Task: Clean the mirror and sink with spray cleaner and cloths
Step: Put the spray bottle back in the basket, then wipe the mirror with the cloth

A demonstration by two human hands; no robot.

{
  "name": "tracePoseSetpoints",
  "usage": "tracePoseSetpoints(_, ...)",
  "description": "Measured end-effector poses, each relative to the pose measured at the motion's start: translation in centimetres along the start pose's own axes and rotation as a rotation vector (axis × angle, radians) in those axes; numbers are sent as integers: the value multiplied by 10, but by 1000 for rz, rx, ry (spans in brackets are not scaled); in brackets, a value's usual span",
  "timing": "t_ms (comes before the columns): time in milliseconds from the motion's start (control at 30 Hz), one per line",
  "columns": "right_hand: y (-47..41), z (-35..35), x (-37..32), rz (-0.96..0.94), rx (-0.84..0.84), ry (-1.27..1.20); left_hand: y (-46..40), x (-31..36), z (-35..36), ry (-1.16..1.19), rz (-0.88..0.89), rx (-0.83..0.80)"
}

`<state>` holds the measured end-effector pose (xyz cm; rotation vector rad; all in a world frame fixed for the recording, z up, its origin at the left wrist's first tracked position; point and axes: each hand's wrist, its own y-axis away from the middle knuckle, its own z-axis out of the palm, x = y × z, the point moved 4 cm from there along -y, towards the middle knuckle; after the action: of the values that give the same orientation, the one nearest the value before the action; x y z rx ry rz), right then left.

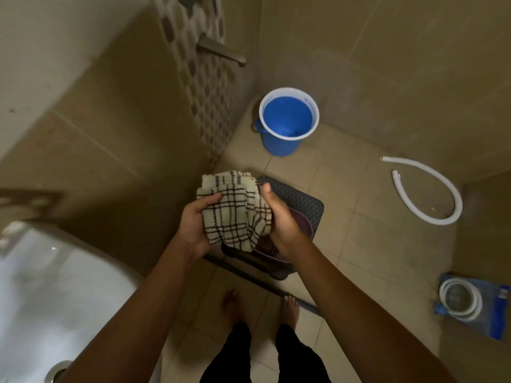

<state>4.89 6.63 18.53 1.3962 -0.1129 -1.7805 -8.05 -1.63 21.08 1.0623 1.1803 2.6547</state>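
Right now I have the cloth bunched between both hands, held up over the floor in the middle of the view. My left hand grips its near-left part, fingers curled over the top of the fabric. My right hand cups the right side, thumb up; its fingers are hidden behind the cloth, so I cannot tell how tightly they close. The cloth's long axis runs far to near, folded corners at the far end and loose folds hanging at the near end.

What matters next is the sink: it lies near-left, well apart from the cloth, its drain at the bottom edge. My left hand is nearer to it, so I judge the cloth has to swing left and towards me. I see no spray cleaner and no mirror. A blue bucket stands far, past the hands, and a dark stool sits just below them.
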Motion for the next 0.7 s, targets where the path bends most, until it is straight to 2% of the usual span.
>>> tracePoseSetpoints(67,14,9,-6,109,-149,-165,14,5,10,-32,-1,-44)
tracePoseSetpoints(133,27,18,-9,168,-245,-229,30,10,16,-81,1,-80)
tracePoseSetpoints(200,39,28,-12,187,-331,-219,42,16,19,-157,18,-97)
tracePoseSetpoints(333,52,41,-17,150,-384,-52,68,24,21,-351,106,-56)
tracePoseSetpoints(467,69,57,-25,110,-441,-1,109,34,27,-466,289,106)
tracePoseSetpoints(600,91,78,-37,143,-505,35,165,49,23,-540,580,360)
tracePoseSetpoints(700,112,101,-43,179,-606,59,204,45,10,-527,696,538)
